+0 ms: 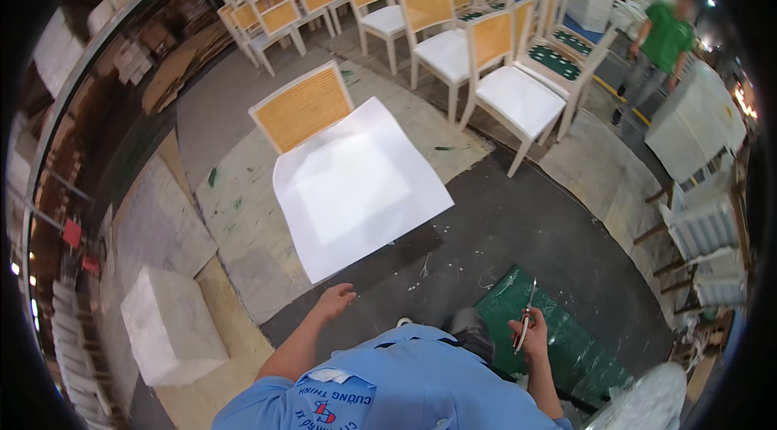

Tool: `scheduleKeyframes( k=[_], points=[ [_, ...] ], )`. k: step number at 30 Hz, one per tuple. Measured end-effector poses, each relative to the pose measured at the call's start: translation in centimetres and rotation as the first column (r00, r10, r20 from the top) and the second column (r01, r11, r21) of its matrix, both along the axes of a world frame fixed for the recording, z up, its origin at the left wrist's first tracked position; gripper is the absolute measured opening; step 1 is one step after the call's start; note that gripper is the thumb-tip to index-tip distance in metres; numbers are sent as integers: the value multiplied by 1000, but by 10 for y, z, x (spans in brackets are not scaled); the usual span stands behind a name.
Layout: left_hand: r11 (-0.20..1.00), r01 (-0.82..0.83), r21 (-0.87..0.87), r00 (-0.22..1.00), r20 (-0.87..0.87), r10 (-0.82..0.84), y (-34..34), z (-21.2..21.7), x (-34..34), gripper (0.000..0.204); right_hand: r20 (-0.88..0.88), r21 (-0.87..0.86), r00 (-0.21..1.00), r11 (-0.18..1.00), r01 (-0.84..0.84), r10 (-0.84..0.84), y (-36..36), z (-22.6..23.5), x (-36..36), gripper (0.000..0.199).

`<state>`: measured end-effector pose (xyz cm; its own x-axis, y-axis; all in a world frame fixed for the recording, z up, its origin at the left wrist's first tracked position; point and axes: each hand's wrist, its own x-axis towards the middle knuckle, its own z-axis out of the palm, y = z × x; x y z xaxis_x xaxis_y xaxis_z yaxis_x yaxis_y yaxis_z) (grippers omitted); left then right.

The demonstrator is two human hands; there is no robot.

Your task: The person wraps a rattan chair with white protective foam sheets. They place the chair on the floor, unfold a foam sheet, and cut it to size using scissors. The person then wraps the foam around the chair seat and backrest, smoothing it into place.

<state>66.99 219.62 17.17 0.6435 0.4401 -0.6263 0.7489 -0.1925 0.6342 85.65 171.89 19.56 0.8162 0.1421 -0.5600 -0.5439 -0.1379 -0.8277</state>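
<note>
In front of me a chair with a woven tan back panel (303,108) has a large white sheet (364,187) draped over its seat. The sheet's edges stick out beyond the seat, and one corner hangs towards me. My left hand (333,301) is just below that near corner, apart from it, with loosely bent fingers and nothing in them. At my right side, my right hand (534,334) is closed around the handles of a pair of scissors (524,325), whose blades point away from me. The chair's seat and most of its legs are hidden under the sheet.
Rows of similar chairs (518,98) stand at the back and right. A white foam-like block (174,329) sits at lower left, and green plastic sheeting (558,333) lies by my right side. A person in green (664,41) is at far right, near wrapped furniture (696,118).
</note>
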Motion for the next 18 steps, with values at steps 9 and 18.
scheduleKeyframes(
  k=[9, 18],
  points=[
    [855, -511, -90, 785, -452, 423, 18, -2, -16, 39, 19, -76, 935, 933, -352, 354, 93, -21, 180, 47],
    [566, -798, -208, 602, -321, 731, 10, 0, -13, 38, 82, -5, 870, 873, -487, 486, 270, -21, 328, 49]
  ],
)
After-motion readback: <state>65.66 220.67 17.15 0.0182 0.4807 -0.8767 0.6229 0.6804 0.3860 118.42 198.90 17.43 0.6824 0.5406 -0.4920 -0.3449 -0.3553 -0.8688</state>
